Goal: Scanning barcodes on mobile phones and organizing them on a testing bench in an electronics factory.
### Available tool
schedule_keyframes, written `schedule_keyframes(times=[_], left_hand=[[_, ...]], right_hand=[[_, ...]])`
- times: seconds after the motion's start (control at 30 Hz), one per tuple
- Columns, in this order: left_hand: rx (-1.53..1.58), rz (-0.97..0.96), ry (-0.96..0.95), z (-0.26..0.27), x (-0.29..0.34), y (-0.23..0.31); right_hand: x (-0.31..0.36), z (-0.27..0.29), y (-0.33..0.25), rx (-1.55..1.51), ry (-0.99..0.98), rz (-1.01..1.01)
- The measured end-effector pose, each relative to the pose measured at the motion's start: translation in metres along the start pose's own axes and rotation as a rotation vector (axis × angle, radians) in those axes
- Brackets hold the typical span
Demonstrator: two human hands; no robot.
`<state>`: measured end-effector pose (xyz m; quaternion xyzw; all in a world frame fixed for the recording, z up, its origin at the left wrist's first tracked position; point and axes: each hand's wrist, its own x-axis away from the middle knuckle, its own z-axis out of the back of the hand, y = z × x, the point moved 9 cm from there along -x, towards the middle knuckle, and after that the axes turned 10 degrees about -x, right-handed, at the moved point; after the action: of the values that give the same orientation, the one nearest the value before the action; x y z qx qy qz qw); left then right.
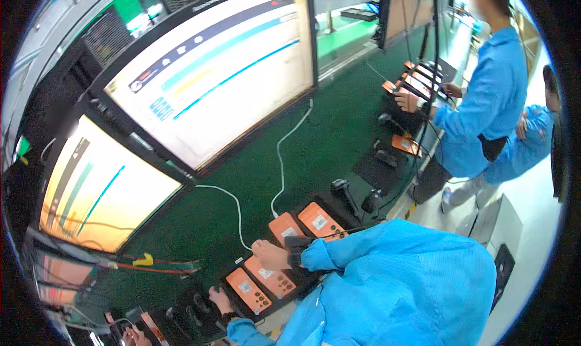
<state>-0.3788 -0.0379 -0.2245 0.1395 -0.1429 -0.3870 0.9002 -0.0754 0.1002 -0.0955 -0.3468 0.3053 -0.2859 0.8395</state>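
Observation:
Orange phones lie back up in a row along the near bench edge, each with a white label and dark camera lenses. My right hand [271, 254] reaches over one orange phone [273, 280], its fingers closed at the end of a white cable [237, 210]; the plug is hidden. Left of it, my left hand [221, 300] rests beside another phone [248, 290], with fingers loosely bent and apart, holding nothing visible. A second white cable [279, 164] runs down to the top of a third phone [284, 227]. Right of that lies one more phone [321, 220].
A large monitor [224, 68] and a smaller screen [109, 186] stand along the back of the green bench mat [339, 128]. A black handheld scanner [345, 198] lies right of the phones. Farther right a co-worker [484, 98] handles phones; another person's hands [136, 336] show at lower left.

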Motion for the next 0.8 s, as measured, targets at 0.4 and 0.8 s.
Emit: schedule_keyframes(times=[0.4,0.8], left_hand=[[0.674,-0.411,-0.003,0.062,0.137,0.216],[0.874,-0.227,-0.089,0.083,0.178,0.221]], right_hand=[[-0.001,0.047,-0.06,-0.393,-0.356,0.1],[0.005,0.06,-0.08,-0.844,-0.269,-0.335]])
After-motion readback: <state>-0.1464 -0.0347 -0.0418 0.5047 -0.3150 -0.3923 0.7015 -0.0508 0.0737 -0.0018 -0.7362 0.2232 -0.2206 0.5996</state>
